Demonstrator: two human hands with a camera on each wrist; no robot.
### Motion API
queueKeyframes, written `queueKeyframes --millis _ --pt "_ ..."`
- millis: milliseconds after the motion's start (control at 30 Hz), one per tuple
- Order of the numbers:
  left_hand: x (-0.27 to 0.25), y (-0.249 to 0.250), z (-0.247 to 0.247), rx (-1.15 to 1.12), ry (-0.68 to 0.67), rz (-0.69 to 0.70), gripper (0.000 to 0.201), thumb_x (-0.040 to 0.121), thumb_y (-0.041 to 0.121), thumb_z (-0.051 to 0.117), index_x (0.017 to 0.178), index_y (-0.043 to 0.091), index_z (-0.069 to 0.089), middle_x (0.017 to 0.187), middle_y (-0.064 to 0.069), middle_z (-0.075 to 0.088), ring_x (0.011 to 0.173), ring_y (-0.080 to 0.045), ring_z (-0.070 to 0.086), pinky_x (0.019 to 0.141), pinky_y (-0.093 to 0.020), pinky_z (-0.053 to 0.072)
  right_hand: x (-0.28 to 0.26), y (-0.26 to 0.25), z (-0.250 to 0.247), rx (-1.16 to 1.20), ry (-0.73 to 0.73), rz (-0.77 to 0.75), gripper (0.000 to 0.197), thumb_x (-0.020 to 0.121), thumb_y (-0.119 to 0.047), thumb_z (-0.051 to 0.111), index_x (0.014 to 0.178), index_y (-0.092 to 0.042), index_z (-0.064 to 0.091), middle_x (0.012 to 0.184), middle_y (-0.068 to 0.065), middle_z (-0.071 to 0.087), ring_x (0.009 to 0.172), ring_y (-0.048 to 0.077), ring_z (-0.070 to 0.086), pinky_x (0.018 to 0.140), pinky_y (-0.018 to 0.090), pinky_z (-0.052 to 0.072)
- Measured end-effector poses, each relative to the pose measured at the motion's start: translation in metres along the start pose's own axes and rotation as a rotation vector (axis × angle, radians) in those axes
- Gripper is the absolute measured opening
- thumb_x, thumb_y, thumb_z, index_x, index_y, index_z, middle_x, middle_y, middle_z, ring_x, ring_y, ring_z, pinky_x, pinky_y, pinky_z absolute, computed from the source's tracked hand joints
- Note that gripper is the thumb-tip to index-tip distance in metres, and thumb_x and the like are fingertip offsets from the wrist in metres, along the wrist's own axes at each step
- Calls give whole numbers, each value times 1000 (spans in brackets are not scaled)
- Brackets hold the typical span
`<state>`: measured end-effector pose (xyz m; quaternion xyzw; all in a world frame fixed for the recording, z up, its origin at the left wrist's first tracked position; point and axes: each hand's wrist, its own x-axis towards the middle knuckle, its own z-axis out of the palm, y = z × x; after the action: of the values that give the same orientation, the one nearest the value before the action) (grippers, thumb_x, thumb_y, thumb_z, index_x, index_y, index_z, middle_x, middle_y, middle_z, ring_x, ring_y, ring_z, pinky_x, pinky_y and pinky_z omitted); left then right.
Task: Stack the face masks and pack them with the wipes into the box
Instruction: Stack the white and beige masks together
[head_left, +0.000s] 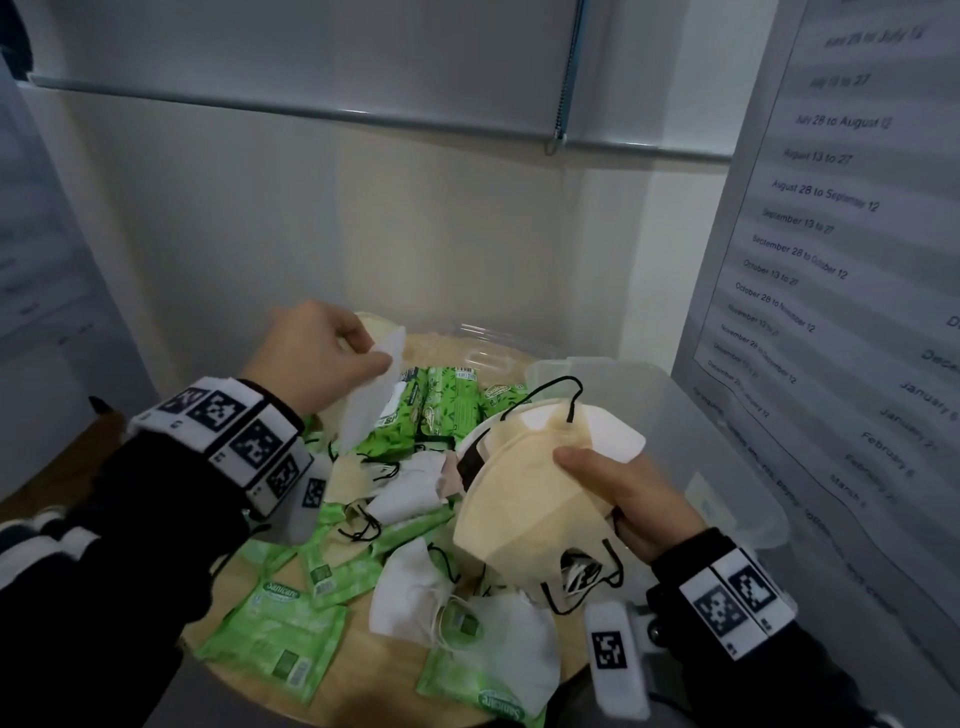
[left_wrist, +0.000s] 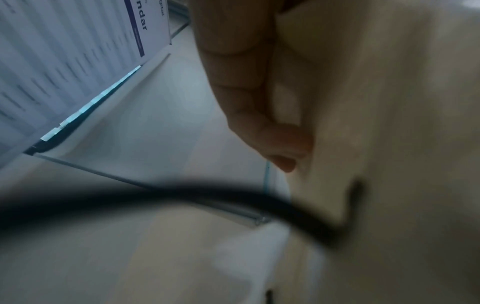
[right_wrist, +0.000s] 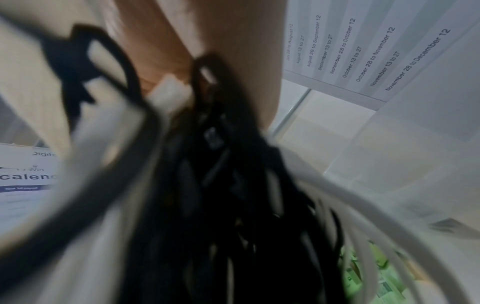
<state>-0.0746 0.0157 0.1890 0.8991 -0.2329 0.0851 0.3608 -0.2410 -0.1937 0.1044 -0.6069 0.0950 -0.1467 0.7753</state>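
Overhead, left hand (head_left: 317, 358) pinches a white mask (head_left: 371, 395); right hand (head_left: 623, 499) grips stacked masks (head_left: 524, 499); wrist views blur.

The camera on my head is looking forward and down at the round pale wooden table (head_left: 363, 631), taking in both my wrists, the far wall and the printed date sheet on the right wall (head_left: 852, 218). The one on my left wrist is sitting very close behind my left hand (left_wrist: 249, 86), facing up towards a blurred cream face mask (left_wrist: 389, 144). The right wrist camera is pressed near a bundle of black ear loops (right_wrist: 233, 195). It is sharing that date sheet (right_wrist: 363, 53) with the head view.
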Motion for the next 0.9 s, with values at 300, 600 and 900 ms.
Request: queueKeyframes --millis 300,600,900 --pt "-33 20 29 -236 -290 137 18 71 31 79 65 17 69 74 3 68 67 1 55 62 -5 37 -1 -4 7 -26 35 -23 33 75 -7 67 108 -9 65 103 14 71 95 29 68 83 43 56" --pt "-31 9 27 -539 -298 102 17 71 22 80 66 13 67 65 12 61 60 1 53 65 -12 39 1 1 -5 -41 152 -1 39 74 -8 72 112 -8 64 107 15 70 100 32 67 85 48 54" --pt "-33 25 7 -949 -647 30 11 59 9 79 55 12 69 54 -2 63 43 -9 57 45 -14 45 6 5 1 -73 243 -9 31 79 -1 67 110 -7 66 105 14 71 98 31 67 87 47 54"
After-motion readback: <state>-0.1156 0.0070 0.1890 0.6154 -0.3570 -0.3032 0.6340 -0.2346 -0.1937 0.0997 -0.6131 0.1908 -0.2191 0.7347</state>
